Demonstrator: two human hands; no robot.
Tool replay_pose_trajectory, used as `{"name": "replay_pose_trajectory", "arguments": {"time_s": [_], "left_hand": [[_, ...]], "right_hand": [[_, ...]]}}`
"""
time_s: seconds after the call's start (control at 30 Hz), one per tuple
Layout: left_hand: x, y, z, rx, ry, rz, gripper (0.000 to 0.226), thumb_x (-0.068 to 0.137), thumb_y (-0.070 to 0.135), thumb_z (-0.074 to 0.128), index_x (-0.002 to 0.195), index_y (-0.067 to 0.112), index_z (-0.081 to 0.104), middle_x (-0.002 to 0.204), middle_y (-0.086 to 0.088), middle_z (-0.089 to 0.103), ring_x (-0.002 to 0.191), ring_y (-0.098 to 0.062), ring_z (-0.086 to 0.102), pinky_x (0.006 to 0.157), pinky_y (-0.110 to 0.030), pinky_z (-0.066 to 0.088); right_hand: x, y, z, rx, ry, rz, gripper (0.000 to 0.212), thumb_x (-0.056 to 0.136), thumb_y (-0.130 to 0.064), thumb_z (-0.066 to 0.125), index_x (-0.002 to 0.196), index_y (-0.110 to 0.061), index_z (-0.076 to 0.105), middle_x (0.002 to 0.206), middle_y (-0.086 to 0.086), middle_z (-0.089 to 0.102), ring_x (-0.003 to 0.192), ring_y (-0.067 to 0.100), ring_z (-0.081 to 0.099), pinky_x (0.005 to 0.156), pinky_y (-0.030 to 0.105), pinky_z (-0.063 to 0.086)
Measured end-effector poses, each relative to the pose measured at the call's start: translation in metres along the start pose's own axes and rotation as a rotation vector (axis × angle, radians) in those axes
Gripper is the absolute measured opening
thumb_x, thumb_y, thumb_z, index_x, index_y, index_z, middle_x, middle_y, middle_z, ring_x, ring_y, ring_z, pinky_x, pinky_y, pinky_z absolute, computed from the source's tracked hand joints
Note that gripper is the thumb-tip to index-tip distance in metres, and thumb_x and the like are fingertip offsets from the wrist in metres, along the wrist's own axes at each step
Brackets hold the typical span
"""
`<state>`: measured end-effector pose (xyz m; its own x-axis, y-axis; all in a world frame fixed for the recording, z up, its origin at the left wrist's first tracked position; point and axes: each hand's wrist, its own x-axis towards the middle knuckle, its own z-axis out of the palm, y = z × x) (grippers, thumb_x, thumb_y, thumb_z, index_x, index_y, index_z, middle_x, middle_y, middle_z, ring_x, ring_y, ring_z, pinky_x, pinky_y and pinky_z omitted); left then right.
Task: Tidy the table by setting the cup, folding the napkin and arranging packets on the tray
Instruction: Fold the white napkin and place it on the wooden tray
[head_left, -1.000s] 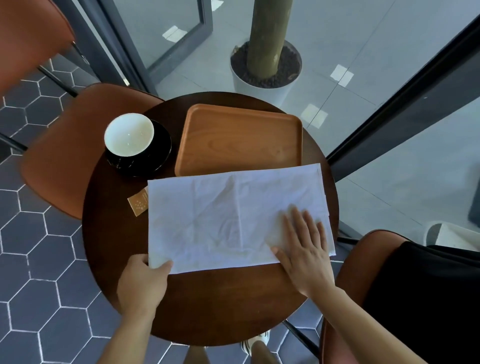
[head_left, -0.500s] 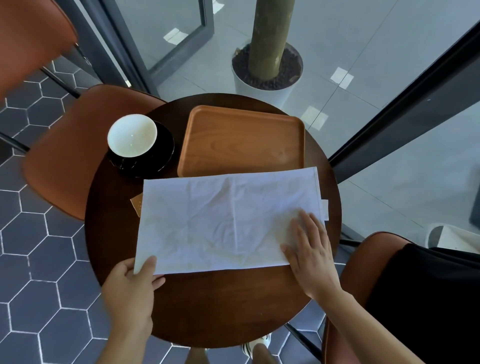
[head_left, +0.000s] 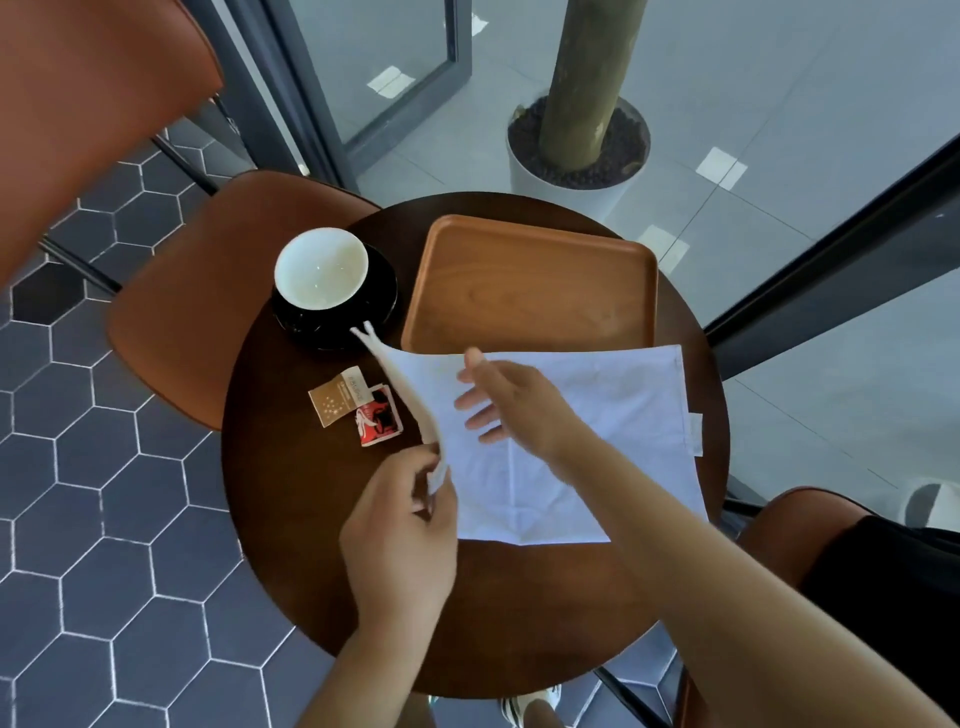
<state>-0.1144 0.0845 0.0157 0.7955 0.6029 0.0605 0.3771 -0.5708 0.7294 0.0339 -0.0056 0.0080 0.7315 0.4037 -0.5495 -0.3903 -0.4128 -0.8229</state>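
A white cloth napkin (head_left: 597, 426) lies on the round dark table (head_left: 519, 613), its left half lifted and turned over toward the right. My left hand (head_left: 400, 525) pinches the raised left edge near its front corner. My right hand (head_left: 511, 402) hovers over the napkin's middle with fingers spread and straight, holding nothing. A white cup (head_left: 321, 270) sits on a black saucer (head_left: 384, 299) at the back left. The wooden tray (head_left: 530, 286) stands bare behind the napkin. A tan packet (head_left: 337, 397) and a red packet (head_left: 379, 421) lie left of the napkin.
Brown chairs (head_left: 176, 322) stand to the left and at the right front. A white planter with a trunk (head_left: 576, 156) stands behind the table beside glass panels. A dark garment (head_left: 893, 597) lies on the right chair. My shoe shows under the table.
My left hand has lifted the napkin's left edge and carried it rightward, uncovering the two packets. My right hand has left the napkin's right front corner and moved left above its middle.
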Motion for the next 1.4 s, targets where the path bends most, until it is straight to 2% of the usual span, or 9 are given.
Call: {"name": "replay_pose_trajectory", "arguments": {"time_s": [0.13, 0.33, 0.43, 0.53, 0.63, 0.83, 1.07, 1.2, 1.4], "left_hand": [[-0.004, 0.004, 0.01, 0.057, 0.016, 0.267, 0.023, 0.077, -0.001, 0.08, 0.096, 0.009, 0.073, 0.091, 0.001, 0.075, 0.074, -0.016, 0.072, 0.056, -0.029, 0.058], [-0.009, 0.004, 0.02, -0.001, 0.049, 0.376, 0.002, 0.087, 0.01, 0.076, 0.088, 0.01, 0.074, 0.089, 0.002, 0.074, 0.078, -0.015, 0.071, 0.058, -0.033, 0.058], [-0.011, 0.006, 0.023, -0.035, 0.07, 0.38, 0.005, 0.09, 0.014, 0.073, 0.089, 0.009, 0.075, 0.088, 0.001, 0.073, 0.078, -0.017, 0.07, 0.061, -0.034, 0.057], [-0.014, 0.012, 0.027, -0.03, 0.085, 0.415, 0.005, 0.09, 0.013, 0.073, 0.089, 0.009, 0.076, 0.087, 0.0, 0.072, 0.076, -0.018, 0.068, 0.06, -0.034, 0.057], [-0.017, 0.019, 0.033, -0.032, 0.079, 0.467, 0.003, 0.088, 0.01, 0.073, 0.089, 0.009, 0.076, 0.084, -0.001, 0.072, 0.074, -0.02, 0.067, 0.059, -0.035, 0.056], [-0.021, 0.04, 0.049, -0.031, 0.058, 0.536, 0.008, 0.091, 0.01, 0.07, 0.089, 0.009, 0.077, 0.081, -0.001, 0.071, 0.071, -0.019, 0.065, 0.061, -0.031, 0.054], [-0.031, 0.069, 0.073, -0.05, -0.001, 0.613, 0.008, 0.09, 0.01, 0.07, 0.086, 0.011, 0.076, 0.078, -0.001, 0.069, 0.068, -0.019, 0.063, 0.058, -0.029, 0.052], [-0.04, 0.084, 0.091, -0.047, -0.062, 0.648, 0.008, 0.09, 0.013, 0.07, 0.085, 0.014, 0.076, 0.077, 0.001, 0.068, 0.068, -0.017, 0.061, 0.055, -0.027, 0.049], [-0.055, 0.093, 0.123, -0.033, -0.151, 0.661, 0.007, 0.084, 0.01, 0.074, 0.085, 0.017, 0.076, 0.075, 0.002, 0.066, 0.064, -0.02, 0.06, 0.051, -0.032, 0.049]], "right_hand": [[0.016, -0.037, -0.003, -0.253, 0.016, -0.052, 0.058, 0.08, -0.074, 0.059, 0.093, -0.02, 0.074, 0.088, 0.003, 0.076, 0.068, 0.02, 0.074, 0.063, 0.039, 0.064], [0.037, -0.042, -0.01, -0.783, 0.101, -0.155, 0.032, 0.087, -0.038, 0.073, 0.108, -0.014, 0.073, 0.1, 0.003, 0.073, 0.078, 0.02, 0.068, 0.071, 0.037, 0.062], [0.039, -0.035, -0.019, -0.708, 0.14, -0.161, 0.023, 0.089, -0.037, 0.071, 0.098, -0.016, 0.073, 0.092, -0.001, 0.071, 0.076, 0.019, 0.066, 0.059, 0.026, 0.051], [0.036, -0.027, -0.029, -0.639, 0.173, -0.16, 0.024, 0.089, -0.036, 0.068, 0.072, -0.021, 0.064, 0.072, -0.006, 0.062, 0.067, 0.017, 0.06, 0.052, 0.023, 0.038], [0.031, -0.022, -0.041, -0.537, 0.208, -0.145, 0.033, 0.088, -0.031, 0.068, 0.06, -0.019, 0.055, 0.062, -0.005, 0.055, 0.06, 0.018, 0.056, 0.053, 0.027, 0.043], [0.019, -0.011, -0.069, -0.291, 0.267, -0.139, 0.012, 0.083, -0.018, 0.067, 0.076, -0.008, 0.068, 0.074, 0.008, 0.067, 0.07, 0.026, 0.063, 0.069, 0.05, 0.06], [0.006, 0.009, -0.111, -0.206, 0.348, -0.138, 0.023, 0.085, -0.026, 0.069, 0.077, -0.004, 0.067, 0.082, 0.015, 0.066, 0.067, 0.019, 0.056, 0.064, 0.038, 0.052], [-0.004, 0.029, -0.14, -0.194, 0.406, -0.103, 0.018, 0.086, -0.029, 0.07, 0.069, -0.025, 0.072, 0.068, -0.01, 0.07, 0.057, 0.004, 0.062, 0.053, 0.022, 0.05], [-0.013, 0.058, -0.17, -0.142, 0.474, -0.059, 0.013, 0.084, -0.028, 0.072, 0.072, -0.033, 0.074, 0.072, -0.009, 0.073, 0.073, 0.02, 0.07, 0.069, 0.043, 0.06]]}}
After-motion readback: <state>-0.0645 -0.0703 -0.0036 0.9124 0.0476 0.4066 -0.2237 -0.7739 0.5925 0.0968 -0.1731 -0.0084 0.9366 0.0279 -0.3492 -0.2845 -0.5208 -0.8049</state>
